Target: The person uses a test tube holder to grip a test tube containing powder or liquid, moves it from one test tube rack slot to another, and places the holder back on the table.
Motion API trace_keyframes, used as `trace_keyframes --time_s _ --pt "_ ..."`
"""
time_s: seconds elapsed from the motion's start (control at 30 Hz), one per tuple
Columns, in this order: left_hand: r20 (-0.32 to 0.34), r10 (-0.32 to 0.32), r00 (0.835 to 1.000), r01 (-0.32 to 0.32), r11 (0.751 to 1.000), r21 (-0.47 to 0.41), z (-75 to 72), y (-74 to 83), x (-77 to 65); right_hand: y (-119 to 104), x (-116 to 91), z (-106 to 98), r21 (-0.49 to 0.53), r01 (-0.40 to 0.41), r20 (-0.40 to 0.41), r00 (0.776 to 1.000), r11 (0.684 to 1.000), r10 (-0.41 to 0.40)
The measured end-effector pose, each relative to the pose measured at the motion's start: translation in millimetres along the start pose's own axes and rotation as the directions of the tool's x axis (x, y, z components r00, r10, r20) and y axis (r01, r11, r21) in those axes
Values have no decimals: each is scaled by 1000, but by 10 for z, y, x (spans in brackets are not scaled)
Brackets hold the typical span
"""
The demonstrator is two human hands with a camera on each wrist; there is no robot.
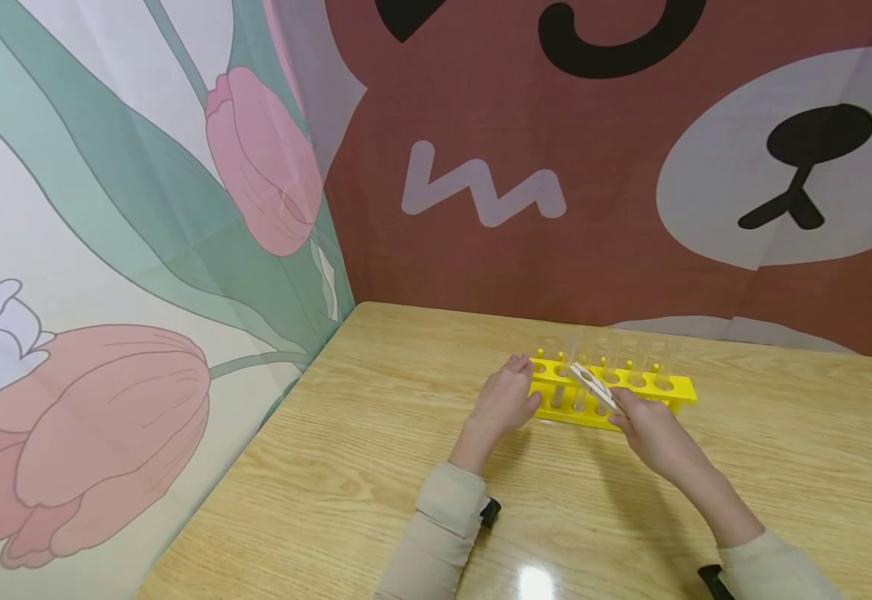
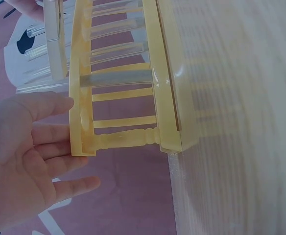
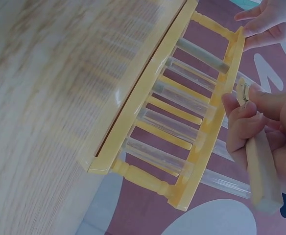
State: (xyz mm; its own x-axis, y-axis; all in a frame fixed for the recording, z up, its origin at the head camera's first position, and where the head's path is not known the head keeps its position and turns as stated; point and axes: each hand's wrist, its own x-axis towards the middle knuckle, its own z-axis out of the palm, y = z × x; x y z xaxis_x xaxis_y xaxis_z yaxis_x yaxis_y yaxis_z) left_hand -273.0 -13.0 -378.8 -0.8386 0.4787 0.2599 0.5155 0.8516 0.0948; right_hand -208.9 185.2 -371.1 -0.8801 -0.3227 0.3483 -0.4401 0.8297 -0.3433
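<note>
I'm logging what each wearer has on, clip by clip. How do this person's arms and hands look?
The left hand and right hand are ungloved. The left sleeve and right sleeve are plain beige, the left with a wide cuff. A small black piece shows beside each sleeve; what it is, I can't tell.

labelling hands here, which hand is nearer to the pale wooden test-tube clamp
Right: the right hand grips the pale wooden test-tube clamp, while the left hand is apart from it, at the left end of the yellow plastic test-tube rack.
</note>
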Motion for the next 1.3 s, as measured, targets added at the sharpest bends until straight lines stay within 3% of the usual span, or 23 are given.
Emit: trace_keyframes --time_s 0.47,0.93,1.3 --pt "-7 10 1000 -10 1000 1 4 -9 6 1 19 -3 5 11 -27 1000 1000 -11" --pt "-5 19 1000 -19 999 35 25 -18 15 -38 85 2 6 -52 7 999 999 52" --pt "-7 12 1000 -12 1000 27 16 -15 11 -49 122 11 1 -14 -21 1000 1000 14"
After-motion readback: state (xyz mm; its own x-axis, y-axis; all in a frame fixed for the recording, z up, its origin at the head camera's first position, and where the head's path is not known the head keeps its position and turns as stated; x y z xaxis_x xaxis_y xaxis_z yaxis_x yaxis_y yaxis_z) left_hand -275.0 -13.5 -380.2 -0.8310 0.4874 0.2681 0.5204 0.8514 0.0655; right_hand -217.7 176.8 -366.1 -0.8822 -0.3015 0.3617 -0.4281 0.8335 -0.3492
